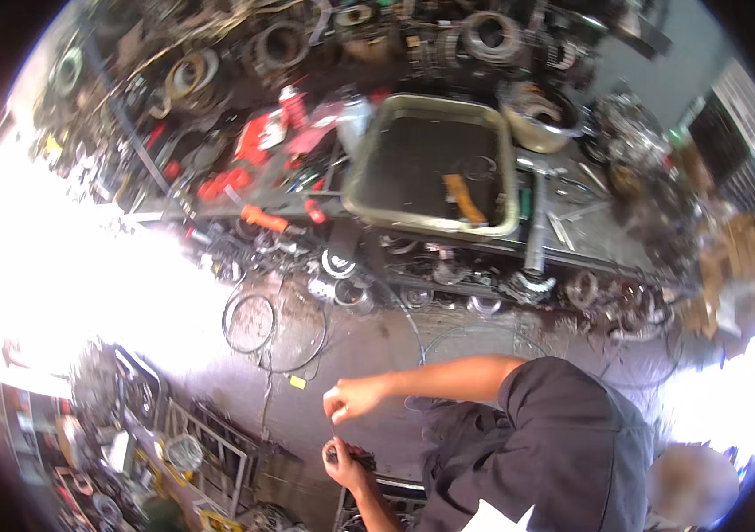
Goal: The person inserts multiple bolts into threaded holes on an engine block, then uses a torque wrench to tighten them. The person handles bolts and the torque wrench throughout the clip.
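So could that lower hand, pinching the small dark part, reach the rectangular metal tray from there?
Probably not: the lower hand is down by the floor, and the rectangular metal tray sits far off on the cluttered bench.

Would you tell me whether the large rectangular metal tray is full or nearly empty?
Nearly empty: the large rectangular metal tray shows dark bare bottom, holding only an orange strip.

The floor [368, 341] is dark, stained concrete strewn with thin wire rings [249, 321]. A long workbench [572, 235] carries a rectangular metal tray [355, 191], red-handled tools [264, 219] and scattered metal parts. Strong daylight overexposes the left side. A pale wall [679, 71] stands beyond.
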A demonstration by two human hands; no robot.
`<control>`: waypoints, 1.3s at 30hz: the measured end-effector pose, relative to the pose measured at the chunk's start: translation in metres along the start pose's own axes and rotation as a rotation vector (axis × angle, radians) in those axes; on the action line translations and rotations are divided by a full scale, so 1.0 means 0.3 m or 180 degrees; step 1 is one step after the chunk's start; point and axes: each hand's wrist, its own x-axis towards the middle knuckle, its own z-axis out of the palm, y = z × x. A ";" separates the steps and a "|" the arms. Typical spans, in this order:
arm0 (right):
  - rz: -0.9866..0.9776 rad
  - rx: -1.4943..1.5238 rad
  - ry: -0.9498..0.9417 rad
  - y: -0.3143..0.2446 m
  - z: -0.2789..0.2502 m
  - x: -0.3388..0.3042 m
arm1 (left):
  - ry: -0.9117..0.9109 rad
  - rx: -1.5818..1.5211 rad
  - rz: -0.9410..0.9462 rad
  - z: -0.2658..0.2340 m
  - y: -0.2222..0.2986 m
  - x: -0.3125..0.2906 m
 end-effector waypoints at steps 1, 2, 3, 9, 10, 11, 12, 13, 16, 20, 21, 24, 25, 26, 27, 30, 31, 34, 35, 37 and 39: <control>0.0252 -0.0069 0.0394 -0.059 -0.070 -0.064 | -0.0101 0.0070 -0.0096 0.069 0.045 0.010; 0.0392 -0.0466 0.0835 -0.101 -0.132 -0.128 | -0.0426 -0.0041 -0.0060 0.118 0.080 0.028; 0.0466 -0.0745 0.1305 -0.138 -0.195 -0.230 | -0.0482 0.0174 -0.0118 0.175 0.097 0.041; 0.1370 -0.1430 0.3915 -0.215 -0.447 -1.093 | -0.1368 0.0572 -0.0542 0.497 0.049 -0.054; 0.1962 -0.0848 0.4325 -0.210 -0.500 -1.218 | -0.1482 0.0618 -0.0573 0.556 0.040 -0.087; 0.2109 -0.1362 0.4670 -0.208 -0.558 -1.346 | -0.1617 0.0722 -0.0531 0.623 0.027 -0.121; 0.2258 -0.1180 0.5033 -0.197 -0.617 -1.450 | -0.1703 0.0930 -0.0541 0.694 0.013 -0.155; 0.2433 -0.1561 0.5157 -0.184 -0.690 -1.542 | -0.1840 0.1032 -0.0551 0.769 -0.004 -0.189; 0.3245 -0.2270 0.4992 -0.118 -0.895 -1.724 | -0.2218 0.1359 -0.0523 0.992 -0.064 -0.289; 0.3002 -0.2569 0.4007 -0.014 -1.058 -1.755 | -0.2375 0.1604 -0.0426 1.293 -0.160 -0.400; 0.3064 -0.2433 0.3893 -0.002 -1.082 -1.747 | -0.2394 0.1466 -0.0456 1.358 -0.176 -0.426; 0.3358 -0.1832 0.3279 0.002 -1.109 -1.704 | -0.2623 0.1131 -0.0587 1.515 -0.197 -0.493; 0.3234 -0.1634 0.3222 -0.006 -1.110 -1.694 | -0.2560 0.1231 -0.0547 1.549 -0.194 -0.509; 0.3437 -0.1562 0.3347 -0.012 -1.120 -1.677 | -0.2538 0.1269 -0.0535 1.580 -0.194 -0.521; 0.3501 -0.1676 0.3286 -0.022 -1.120 -1.675 | -0.2581 0.1198 -0.0552 1.604 -0.195 -0.532; 0.3693 -0.1580 0.3269 -0.038 -1.130 -1.664 | -0.2364 0.1289 -0.0421 1.613 -0.187 -0.547; 0.3765 -0.1477 0.3302 -0.041 -1.144 -1.667 | -0.2207 0.1063 -0.0606 1.613 -0.192 -0.548; 0.3775 -0.1772 0.2851 -0.058 -1.173 -1.669 | -0.2015 0.0861 -0.0712 1.581 -0.190 -0.535; 0.3725 -0.1791 0.2716 -0.071 -1.184 -1.667 | -0.1980 0.0669 -0.0813 1.573 -0.190 -0.528; 0.3733 -0.1847 0.2488 -0.110 -1.197 -1.668 | -0.1825 0.0667 -0.0736 1.540 -0.184 -0.521; 0.3764 -0.1863 0.2708 -0.168 -1.195 -1.688 | -0.1793 0.0520 -0.0720 1.511 -0.173 -0.514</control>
